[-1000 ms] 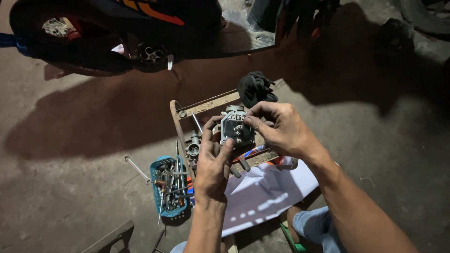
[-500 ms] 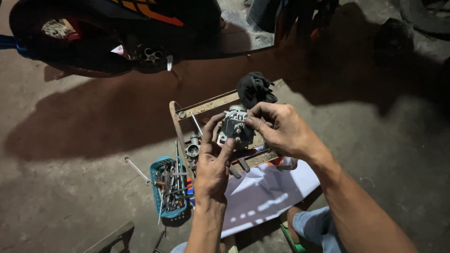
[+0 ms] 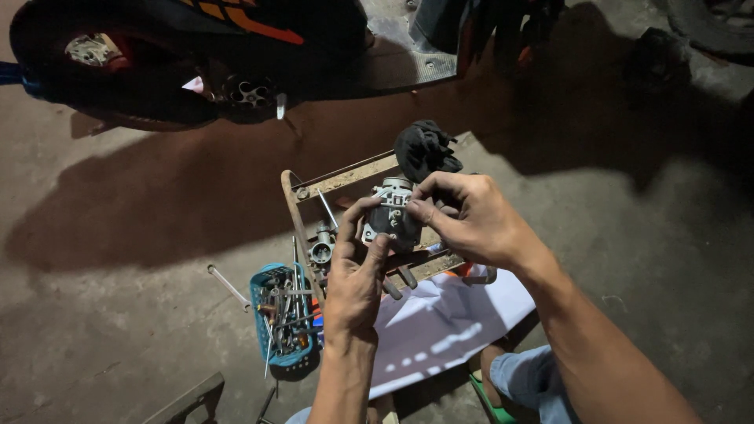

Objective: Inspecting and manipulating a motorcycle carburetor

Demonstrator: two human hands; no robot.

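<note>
1. Small grey metal engine part (image 3: 393,218) clamped between both hands, held up over wooden frame (image 3: 345,177).
2. Left hand (image 3: 357,279) cupping part from below, thumb and fingers closed on its left side.
3. Right hand (image 3: 471,216) pinching part's top-right edge with fingertips (image 3: 422,210).
4. Versus half a second ago: same grip, barely shifted (part sits about where it was).
5. Black rag (image 3: 424,149) just behind part, on frame's far end.
6. Second metal piece (image 3: 322,247) lying on frame, left of hands.
7. Blue basket (image 3: 279,314) of tools lower left; loose wrench (image 3: 228,286) beside it.
8. White cloth (image 3: 440,322) under forearms; motorbike body (image 3: 196,55) across top, casting shadow.
</note>
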